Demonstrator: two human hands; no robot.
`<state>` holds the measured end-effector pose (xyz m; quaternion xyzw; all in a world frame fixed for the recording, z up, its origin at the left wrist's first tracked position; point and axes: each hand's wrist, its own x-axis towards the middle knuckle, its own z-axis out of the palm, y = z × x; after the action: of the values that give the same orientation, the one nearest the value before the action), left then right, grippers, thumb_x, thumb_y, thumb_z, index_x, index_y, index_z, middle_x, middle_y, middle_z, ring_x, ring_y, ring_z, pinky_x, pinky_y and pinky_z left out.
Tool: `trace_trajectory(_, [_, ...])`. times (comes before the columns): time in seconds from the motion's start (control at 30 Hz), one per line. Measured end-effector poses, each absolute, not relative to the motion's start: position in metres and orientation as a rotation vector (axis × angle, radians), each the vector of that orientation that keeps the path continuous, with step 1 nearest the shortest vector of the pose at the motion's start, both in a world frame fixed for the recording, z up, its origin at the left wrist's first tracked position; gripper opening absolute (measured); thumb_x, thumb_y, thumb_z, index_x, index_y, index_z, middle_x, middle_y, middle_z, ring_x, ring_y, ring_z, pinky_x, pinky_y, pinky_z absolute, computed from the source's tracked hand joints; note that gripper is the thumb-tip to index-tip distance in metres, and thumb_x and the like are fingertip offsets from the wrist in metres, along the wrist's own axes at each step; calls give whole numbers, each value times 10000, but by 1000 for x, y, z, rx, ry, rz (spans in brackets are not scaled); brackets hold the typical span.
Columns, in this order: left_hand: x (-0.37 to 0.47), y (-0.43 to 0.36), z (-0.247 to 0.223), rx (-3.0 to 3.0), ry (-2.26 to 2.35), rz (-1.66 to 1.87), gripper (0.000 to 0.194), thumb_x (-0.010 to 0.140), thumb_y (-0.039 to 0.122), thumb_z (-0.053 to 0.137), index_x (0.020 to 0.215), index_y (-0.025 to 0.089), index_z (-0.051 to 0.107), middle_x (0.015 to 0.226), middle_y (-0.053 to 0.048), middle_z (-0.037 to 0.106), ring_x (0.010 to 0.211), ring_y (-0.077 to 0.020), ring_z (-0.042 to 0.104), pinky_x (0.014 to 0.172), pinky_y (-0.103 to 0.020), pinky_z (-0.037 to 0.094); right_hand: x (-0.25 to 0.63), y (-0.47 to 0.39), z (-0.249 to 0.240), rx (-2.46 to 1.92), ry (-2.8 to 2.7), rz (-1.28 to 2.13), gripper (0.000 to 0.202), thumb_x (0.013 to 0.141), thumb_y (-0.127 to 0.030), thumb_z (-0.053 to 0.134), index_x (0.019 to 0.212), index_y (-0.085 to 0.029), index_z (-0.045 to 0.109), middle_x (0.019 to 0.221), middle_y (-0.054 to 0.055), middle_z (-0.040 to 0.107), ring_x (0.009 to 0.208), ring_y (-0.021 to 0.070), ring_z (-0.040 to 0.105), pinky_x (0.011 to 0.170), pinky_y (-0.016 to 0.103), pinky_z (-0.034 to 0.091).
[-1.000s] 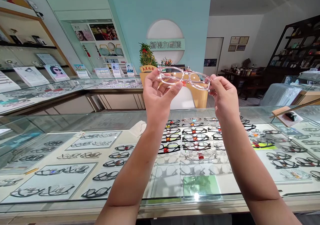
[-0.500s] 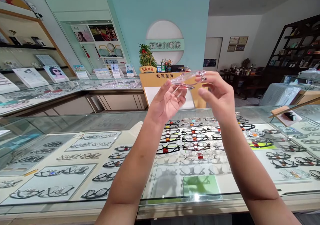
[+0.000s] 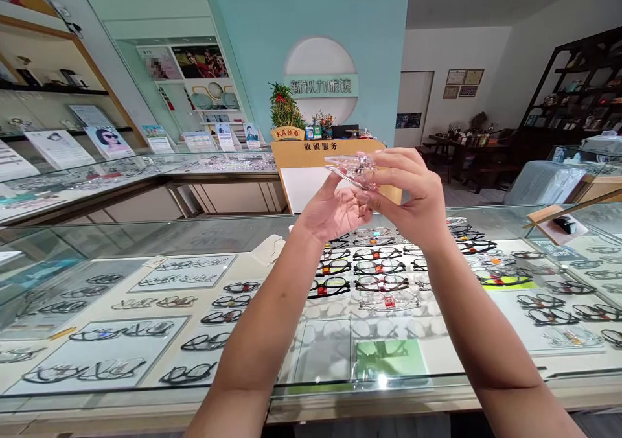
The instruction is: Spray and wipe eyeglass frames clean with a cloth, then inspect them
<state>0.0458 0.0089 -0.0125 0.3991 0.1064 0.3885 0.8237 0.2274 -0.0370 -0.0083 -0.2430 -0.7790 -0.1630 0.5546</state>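
One pair of clear glasses [image 3: 346,166] is up in the air above the far part of the tabletop [image 3: 350,389], seen nearly edge-on. The right hand [image 3: 413,195] sits at its four o'clock, fingers closed narrowly on it, thumb below. At seven o'clock is the left hand [image 3: 330,218], palm turned up, fingers loosely curled beneath the glasses, thumb at their left end; whether it grips them I can't tell from here.

Below, toward five o'clock, spectacles lie in rows; the middle column ends with three dark frames [image 3: 381,267] and, nearest me, one clear frame [image 3: 411,303] with a red label. Just past it, between five and six, lies one green card [image 3: 391,360].

Off at eight o'clock, seen through the glass, two pale panels bear four pairs each: the nearer panel [image 3: 158,350] and the farther panel [image 3: 172,289]. Two thin pairs [image 3: 154,302] lie between them.

One black mouse [image 3: 565,225] rests on a board toward three o'clock. At ten, one planter [image 3: 287,134] holds a leafy plant [image 3: 284,106]. Four framed certificates [image 3: 455,77] hang at two.
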Motion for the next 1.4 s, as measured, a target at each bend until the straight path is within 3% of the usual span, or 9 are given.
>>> trace_trajectory(0.27, [46, 14, -18, 919, 249, 781, 450, 1030, 645, 738, 1065, 198, 695, 867, -3, 742, 738, -133, 706, 718, -268, 579, 224, -40, -9, -560, -1849, -385, 179, 1059, -410, 752, 1201, -405, 862, 1386, -10, 822, 1335, 314, 692, 1175, 626, 562])
trace_trajectory(0.47, [39, 27, -21, 1245, 383, 771, 664, 895, 852, 717, 1043, 205, 727, 1096, -94, 795, 1059, -264, 754, 884, -373, 555, 226, -34, -12, -610, -1800, -405, 196, 1060, -402, 748, 1218, -386, 862, 1296, 26, 845, 1271, 326, 721, 1148, 639, 570])
trace_trajectory(0.6, [8, 43, -9, 1168, 487, 1251, 593, 834, 817, 745, 1032, 261, 705, 1051, -98, 788, 1085, -315, 725, 866, -426, 530, 225, -34, -11, -614, -1759, -399, 174, 1084, -398, 707, 1148, -364, 865, 1175, 21, 861, 1191, 311, 745, 1114, 618, 581])
trace_trajectory(0.7, [-26, 48, 3, 912, 459, 1665, 335, 902, 596, 683, 992, 274, 667, 919, -57, 756, 923, -265, 693, 790, -388, 476, 224, -32, -13, -636, -1782, -380, 182, 1091, -424, 695, 1106, -344, 857, 1146, 25, 855, 1169, 310, 739, 1103, 609, 566])
trace_trajectory(0.8, [-53, 39, 15, 723, 257, 1927, 134, 828, 299, 662, 941, 262, 598, 727, 14, 640, 681, -187, 572, 710, -345, 406, 223, -23, -18, -695, -1864, -337, 195, 1074, -466, 718, 1079, -323, 850, 1135, 35, 843, 1147, 314, 720, 1089, 590, 543])
trace_trajectory(0.9, [-63, 20, 27, 660, 79, 2046, 173, 841, 186, 567, 816, 256, 411, 585, 86, 358, 518, -130, 368, 644, -313, 338, 222, -8, -29, -786, -1970, -276, 205, 1061, -472, 732, 1044, -301, 844, 1146, 48, 834, 1132, 318, 695, 1054, 555, 523])
trace_trajectory(1.0, [-65, 2, 36, 667, 96, 2096, 269, 1009, 220, 397, 796, 256, 237, 610, 99, 163, 483, -106, 281, 617, -290, 333, 219, 9, -46, -902, -2074, -205, 208, 1062, -451, 727, 1017, -284, 843, 1155, 66, 832, 1123, 321, 679, 1021, 520, 504])
trace_trajectory(1.2, [-88, -17, 41, 709, 92, 2120, 362, 1180, 371, 135, 836, 259, 134, 654, 85, 77, 481, -79, 274, 620, -276, 326, 212, 42, -84, -1068, -2296, -168, 182, 1035, -392, 757, 1021, -235, 848, 1093, 90, 844, 1018, 298, 694, 937, 440, 491])
trace_trajectory(1.4, [-109, -26, 45, 630, 19, 2149, 490, 1186, 526, 102, 935, 252, 421, 746, 53, 31, 473, -60, 251, 635, -267, 272, 193, 82, -114, -1338, -2437, -84, 279, 1072, -386, 664, 1085, -198, 870, 1195, 125, 837, 1105, 331, 695, 967, 438, 500])
